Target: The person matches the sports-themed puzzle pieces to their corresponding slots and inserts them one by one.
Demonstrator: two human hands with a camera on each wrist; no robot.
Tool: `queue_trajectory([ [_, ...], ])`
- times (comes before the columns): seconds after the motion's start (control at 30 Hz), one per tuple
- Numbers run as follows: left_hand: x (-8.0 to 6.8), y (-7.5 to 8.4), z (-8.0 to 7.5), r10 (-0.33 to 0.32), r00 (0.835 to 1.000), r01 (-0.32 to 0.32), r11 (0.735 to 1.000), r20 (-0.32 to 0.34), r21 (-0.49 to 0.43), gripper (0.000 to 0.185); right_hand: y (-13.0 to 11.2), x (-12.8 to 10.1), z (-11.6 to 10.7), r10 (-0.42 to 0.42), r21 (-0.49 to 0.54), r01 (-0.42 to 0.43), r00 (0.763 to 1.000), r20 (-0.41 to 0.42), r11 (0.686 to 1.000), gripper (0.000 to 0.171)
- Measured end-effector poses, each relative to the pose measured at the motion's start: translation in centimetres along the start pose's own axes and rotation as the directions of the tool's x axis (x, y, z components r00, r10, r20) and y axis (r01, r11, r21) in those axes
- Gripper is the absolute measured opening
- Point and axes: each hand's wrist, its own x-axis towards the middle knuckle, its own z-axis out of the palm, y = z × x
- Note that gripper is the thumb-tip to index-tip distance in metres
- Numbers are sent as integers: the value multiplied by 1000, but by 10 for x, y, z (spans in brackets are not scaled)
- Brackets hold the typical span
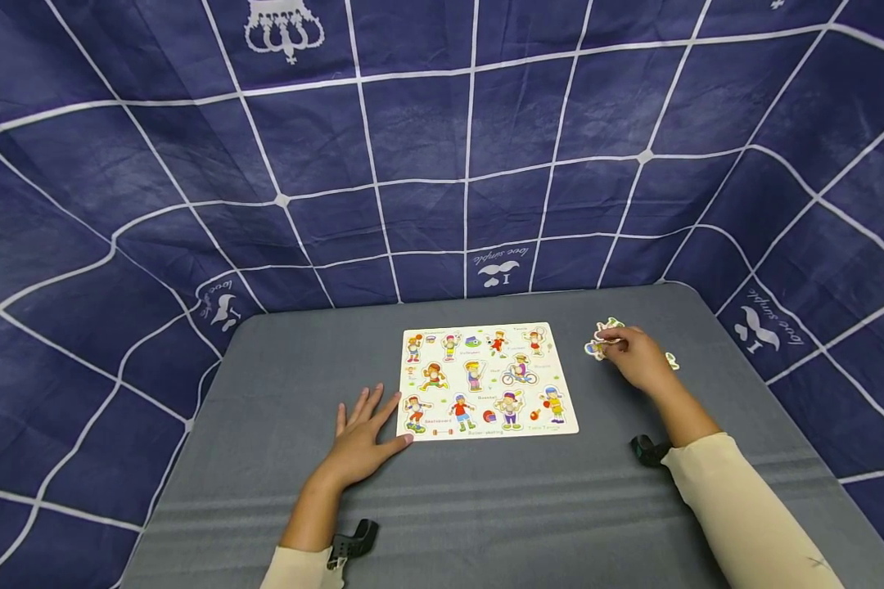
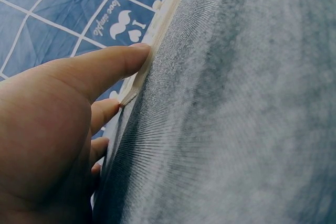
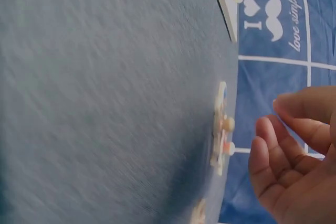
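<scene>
Cream sleeves (image 1: 737,499), black wrist mounts (image 1: 354,541)

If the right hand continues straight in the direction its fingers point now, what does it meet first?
Probably the loose puzzle pieces lying on the grey table. The right hand points at them; the wrist view shows a small gap, depth unclear.
</scene>
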Motion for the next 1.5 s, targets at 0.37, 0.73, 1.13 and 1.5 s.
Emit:
queue_trajectory([
  [0.37, 0, 0, 0, 2, 1000, -2, 1000, -7, -5, 82, 12, 17, -7, -18, -97, 23, 998, 57, 995, 22],
  [0.73, 0, 1, 0, 6, 1000, -6, 1000, -12, 2, 82, 20, 24, 1, -15, -109, 27, 994, 104, 994, 17],
  [1.13, -1, 1, 1, 1, 1000, -1, 1000, -17, 4, 81, 23, 25, 6, 3, -141, 13, 994, 110, 990, 14],
  [1.5, 0, 0, 1, -2, 1000, 2, 1000, -9, 10, 81, 19, 18, 3, -13, -116, 20, 998, 63, 993, 9],
])
